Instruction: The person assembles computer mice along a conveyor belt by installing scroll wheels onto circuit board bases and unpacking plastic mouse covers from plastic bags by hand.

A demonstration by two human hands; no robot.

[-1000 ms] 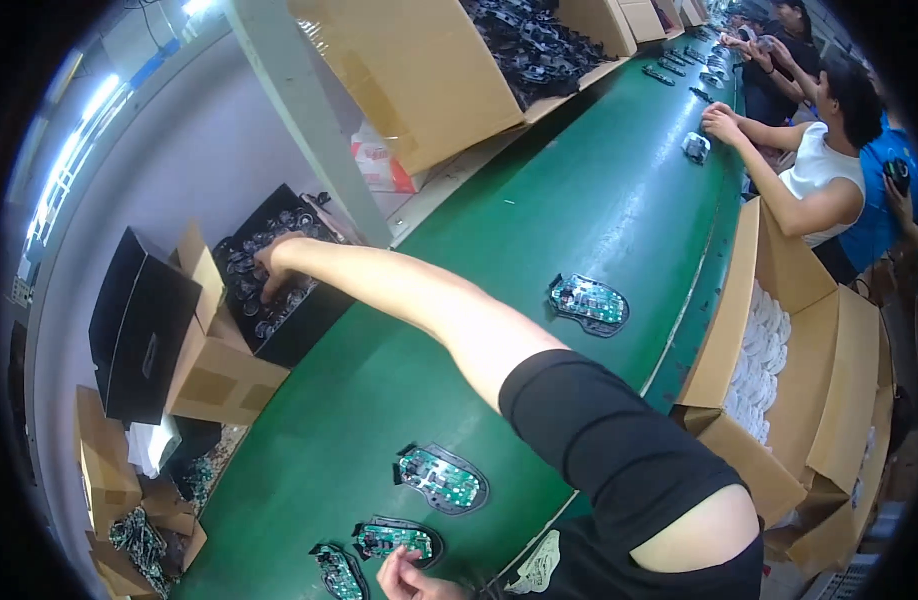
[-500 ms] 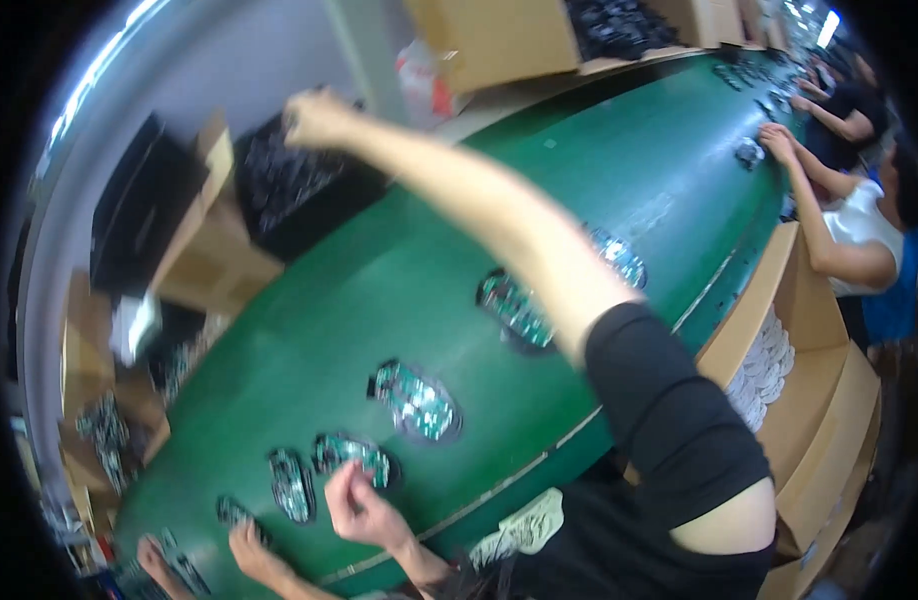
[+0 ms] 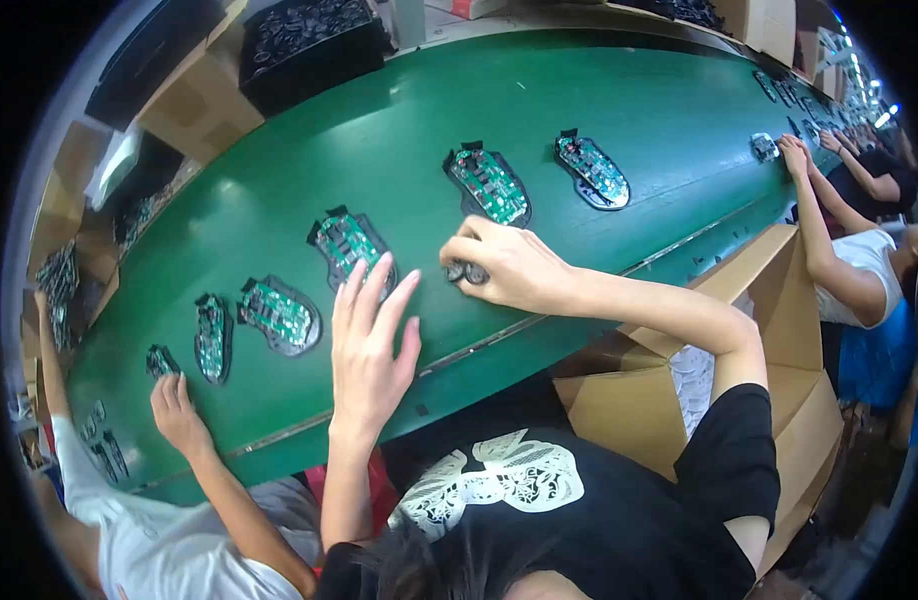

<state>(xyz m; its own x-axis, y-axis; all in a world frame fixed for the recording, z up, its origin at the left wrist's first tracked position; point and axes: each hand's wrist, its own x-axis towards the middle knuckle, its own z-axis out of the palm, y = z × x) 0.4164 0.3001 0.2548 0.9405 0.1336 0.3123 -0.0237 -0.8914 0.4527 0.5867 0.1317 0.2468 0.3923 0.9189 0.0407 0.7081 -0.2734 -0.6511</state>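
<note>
My left hand [image 3: 369, 345] is open, fingers spread, its fingertips over the lower end of a green circuit board in a black shell [image 3: 347, 240]. Whether they touch the board I cannot tell. Low over the belt, my right hand [image 3: 509, 265] is closed on small black round parts [image 3: 465, 271] that show under its fingers. Just beyond it lies another circuit board in a black shell [image 3: 489, 185], partly covered by the hand. A similar board [image 3: 593, 170] lies farther right, and one more [image 3: 279, 315] rests left of my left hand.
The green conveyor belt [image 3: 409, 120] curves across, carrying several more boards. A black bin of dark parts [image 3: 314, 45] stands at its far edge. An open cardboard box [image 3: 624, 415] is by my right elbow. A co-worker's hand [image 3: 182, 415] works at left; another's hands [image 3: 794, 155] are at right.
My right arm has come back from the black bin to the near part of the belt, now with small black parts in hand. My left hand has opened from a curled shape.
</note>
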